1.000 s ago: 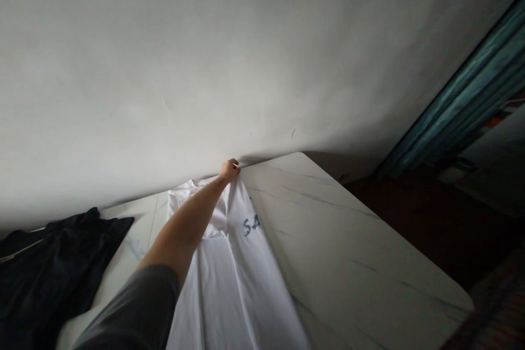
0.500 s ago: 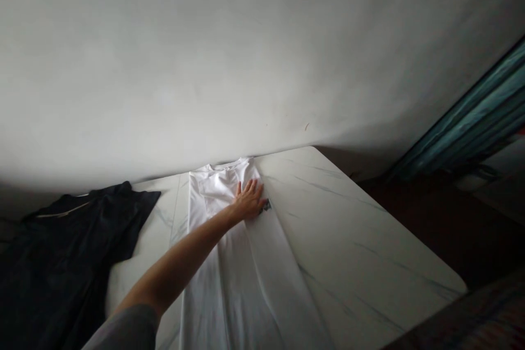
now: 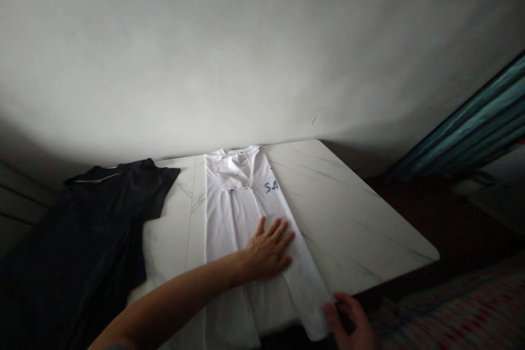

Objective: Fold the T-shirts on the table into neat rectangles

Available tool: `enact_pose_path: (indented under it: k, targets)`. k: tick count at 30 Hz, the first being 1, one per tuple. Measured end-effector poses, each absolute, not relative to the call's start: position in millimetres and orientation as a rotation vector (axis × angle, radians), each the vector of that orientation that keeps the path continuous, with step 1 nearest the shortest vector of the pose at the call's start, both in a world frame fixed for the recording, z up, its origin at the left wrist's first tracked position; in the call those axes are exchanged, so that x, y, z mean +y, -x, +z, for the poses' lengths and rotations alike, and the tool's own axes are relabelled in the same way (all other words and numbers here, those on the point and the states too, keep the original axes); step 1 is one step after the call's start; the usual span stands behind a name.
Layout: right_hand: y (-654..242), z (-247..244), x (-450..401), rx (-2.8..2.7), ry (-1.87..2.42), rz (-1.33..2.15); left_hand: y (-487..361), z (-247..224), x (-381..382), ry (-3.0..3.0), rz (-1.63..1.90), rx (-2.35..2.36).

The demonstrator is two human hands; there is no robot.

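Note:
A white shirt [image 3: 221, 219], its sides folded inward into a long strip, lies on the marble-patterned table [image 3: 348, 202]. Dark letters show on its right folded part. My left hand [image 3: 268, 249] rests flat on the middle of the shirt, fingers spread. At the lower right, my right hand [image 3: 350, 320] has its thumb and a finger at the shirt's bottom right corner, pinching the edge. The shirt's lower end reaches the table's near edge.
A black garment [image 3: 94, 229] is spread over the left part of the table. The wall [image 3: 246, 54] stands behind the table. A teal curtain [image 3: 463, 131] hangs at the right, and a patterned cloth [image 3: 459, 311] is at the lower right.
My left hand has slid down the shirt towards me, uncovering the letters. My right hand has come into view at the shirt's lower corner. The view has shifted slightly.

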State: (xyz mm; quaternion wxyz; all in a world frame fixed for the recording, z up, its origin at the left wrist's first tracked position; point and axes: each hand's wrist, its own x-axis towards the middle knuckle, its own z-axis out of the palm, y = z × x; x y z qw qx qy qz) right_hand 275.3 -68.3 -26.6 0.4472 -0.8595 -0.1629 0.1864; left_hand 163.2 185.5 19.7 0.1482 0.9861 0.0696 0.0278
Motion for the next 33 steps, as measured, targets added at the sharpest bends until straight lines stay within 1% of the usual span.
enact_pose_path:
  k: [2, 5, 10, 12, 15, 18, 20, 22, 26, 29, 33]
  targets:
    - [-276, -24, -68, -0.367, 2.077, 0.544, -147, 19, 156, -2.82, 0.092, 0.112]
    - [-274, -20, -66, -0.337, 1.954, 0.682, -128, 33, 118, -2.772, 0.078, -0.037]
    - [-270, -15, -66, -0.354, 1.87, 0.671, -94, 66, 87, -2.621, -0.004, -0.302]
    - [-272, -14, -69, -0.376, 1.861, 0.644, -75, 68, 84, -2.57, 0.007, -0.174]
    - [-274, -12, -76, -0.386, 1.858, 0.615, -53, 54, 82, -2.398, 0.109, 0.311]
    - [-274, -9, -78, -0.344, 1.81, 0.65, -60, 34, 82, -1.873, 0.364, 0.732]
    - [-273, -6, -77, -0.319, 1.774, 0.677, -84, 27, 85, -1.44, 0.511, 0.853]
    - [-272, -3, -74, -0.323, 1.748, 0.7, -115, 31, 94, -1.116, 0.572, 0.924]
    - [-271, -1, -69, -0.376, 1.697, 0.713, -165, 58, 120, -0.854, 0.52, 1.131]
    - [-269, -4, -68, -0.377, 1.677, 0.679, -179, 74, 133, -0.884, 0.358, 1.232]
    - [-269, -12, -69, -0.365, 1.692, 0.633, -178, 82, 132, -0.937, 0.224, 1.182]
